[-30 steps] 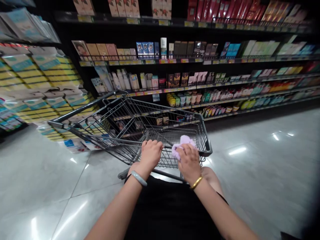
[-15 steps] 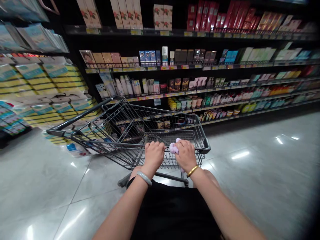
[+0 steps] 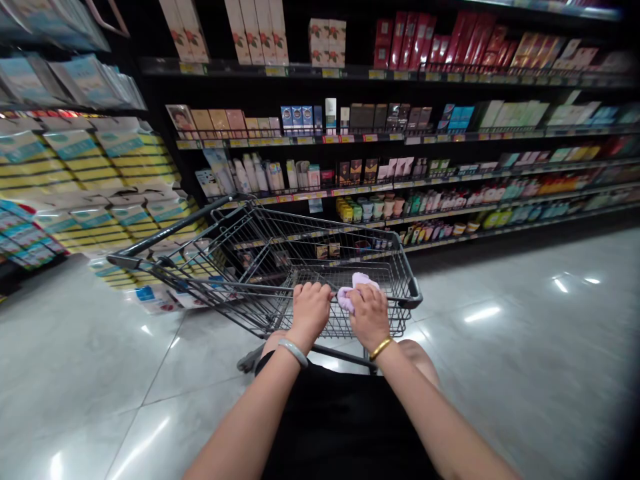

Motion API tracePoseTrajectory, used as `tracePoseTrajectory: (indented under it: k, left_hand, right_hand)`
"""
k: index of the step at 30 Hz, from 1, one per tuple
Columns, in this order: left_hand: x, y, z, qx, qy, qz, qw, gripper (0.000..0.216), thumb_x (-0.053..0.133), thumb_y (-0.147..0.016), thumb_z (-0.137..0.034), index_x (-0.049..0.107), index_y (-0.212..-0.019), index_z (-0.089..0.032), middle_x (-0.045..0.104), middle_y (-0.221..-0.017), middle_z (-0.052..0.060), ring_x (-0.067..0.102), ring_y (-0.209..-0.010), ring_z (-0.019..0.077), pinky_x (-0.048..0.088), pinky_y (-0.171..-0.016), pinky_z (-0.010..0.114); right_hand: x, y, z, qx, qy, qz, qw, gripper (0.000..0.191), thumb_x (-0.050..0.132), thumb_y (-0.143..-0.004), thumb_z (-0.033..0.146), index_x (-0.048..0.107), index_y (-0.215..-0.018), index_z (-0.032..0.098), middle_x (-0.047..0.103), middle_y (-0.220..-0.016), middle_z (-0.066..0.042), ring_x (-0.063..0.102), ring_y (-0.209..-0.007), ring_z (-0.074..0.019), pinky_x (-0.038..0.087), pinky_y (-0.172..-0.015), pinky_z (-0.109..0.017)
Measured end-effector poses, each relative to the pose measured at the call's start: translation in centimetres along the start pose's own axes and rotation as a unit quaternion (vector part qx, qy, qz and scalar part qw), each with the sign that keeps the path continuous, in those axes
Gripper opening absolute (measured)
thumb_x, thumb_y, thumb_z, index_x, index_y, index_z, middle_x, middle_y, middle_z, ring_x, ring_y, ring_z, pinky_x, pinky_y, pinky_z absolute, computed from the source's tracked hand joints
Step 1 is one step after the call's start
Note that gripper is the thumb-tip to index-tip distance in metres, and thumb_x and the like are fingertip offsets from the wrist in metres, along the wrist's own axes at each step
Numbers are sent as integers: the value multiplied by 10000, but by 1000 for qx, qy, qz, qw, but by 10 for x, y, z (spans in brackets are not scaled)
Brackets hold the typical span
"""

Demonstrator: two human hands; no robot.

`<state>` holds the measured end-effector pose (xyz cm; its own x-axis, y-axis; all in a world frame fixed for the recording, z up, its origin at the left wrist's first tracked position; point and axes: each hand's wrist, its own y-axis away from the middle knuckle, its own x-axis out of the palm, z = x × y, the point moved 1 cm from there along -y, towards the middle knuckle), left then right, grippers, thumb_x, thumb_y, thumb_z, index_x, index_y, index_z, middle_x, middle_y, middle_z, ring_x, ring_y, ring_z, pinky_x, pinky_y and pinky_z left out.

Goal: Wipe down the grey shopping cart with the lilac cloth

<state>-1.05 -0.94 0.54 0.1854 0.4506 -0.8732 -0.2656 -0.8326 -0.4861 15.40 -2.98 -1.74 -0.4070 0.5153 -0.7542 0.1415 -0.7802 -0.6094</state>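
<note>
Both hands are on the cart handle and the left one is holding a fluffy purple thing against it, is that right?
Not quite. The head view shows the purple thing under the right hand, not the left hand. Both hands are on the cart handle.

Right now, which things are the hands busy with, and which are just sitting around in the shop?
In the hands:
- left hand gripping the cart handle
- right hand pressing a purple cloth on that handle
- shopping cart

Just sitting around:
- shelf boxes
- bottles and tubes
- stacked yellow packs
- shiny floor
</note>
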Motion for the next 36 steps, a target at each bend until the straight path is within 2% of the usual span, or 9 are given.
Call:
tracePoseTrajectory:
  k: [3,6,8,11,14,21,26,31,36]
  left_hand:
    - [-1,2,1,5,0,3,1000,260,409,-974,-350,616,-869,-232,647,-871,63,522,-894,231,292,-866,416]
    - [-1,4,0,-1,-3,6,1000,255,414,-972,-347,617,-871,-228,643,-875,62,518,-900,232,288,-873,420]
    - [0,4,-1,-4,-6,11,1000,222,436,-961,-322,617,-876,-225,640,-878,61,514,-903,232,287,-871,420]
    - [-1,5,-1,2,-6,20,1000,143,481,-925,-236,621,-904,-224,637,-877,51,508,-895,227,291,-863,411]
    - [-3,6,0,13,-7,22,1000,136,484,-920,-224,620,-906,-221,636,-873,49,505,-885,225,293,-854,408]
    - [-1,9,0,10,2,3,1000,266,410,-979,-356,613,-866,-226,630,-857,52,510,-894,227,284,-873,415]
    - [0,8,0,7,0,2,1000,257,421,-975,-347,619,-864,-225,633,-858,53,509,-895,227,284,-870,417]
    - [-1,7,0,10,1,0,1000,273,411,-980,-354,613,-850,-225,629,-838,48,509,-882,227,285,-863,414]
    - [-1,8,-1,4,3,-7,1000,265,425,-975,-342,624,-847,-221,630,-841,60,516,-887,222,283,-874,410]
  right_hand:
    - [-9,0,-14,-20,-10,17,1000,279,581,-788,161,637,-1051,238,589,-1180,-74,447,-1140,-271,316,-981,-423]
    - [-16,-11,-20,49,-27,38,998,258,569,-796,192,636,-1043,217,611,-1105,-82,492,-1007,-247,372,-875,-379]
    - [-13,-19,-8,72,-39,56,995,269,561,-793,199,629,-1052,227,619,-1092,-74,501,-980,-241,385,-855,-369]
    - [-2,-22,16,14,-52,57,997,355,562,-782,171,611,-1128,236,601,-1205,-75,473,-1121,-260,363,-961,-393]
    - [4,-8,18,-49,-38,27,998,432,564,-801,150,577,-1225,236,552,-1326,-77,418,-1235,-267,314,-1052,-411]
    - [-4,32,-37,-71,65,-72,993,373,551,-847,116,607,-1185,263,587,-1272,-67,442,-1227,-272,321,-1071,-462]
    - [0,35,-34,-49,55,-103,992,366,550,-849,107,615,-1188,228,593,-1260,-86,454,-1220,-275,318,-1096,-492]
    - [12,55,-40,-119,51,-152,980,323,552,-887,96,659,-1137,273,659,-1186,-45,487,-1191,-237,322,-1102,-450]
    - [30,88,-57,-151,16,-96,984,227,573,-906,163,704,-1014,313,699,-1099,11,535,-1091,-199,330,-1067,-390]
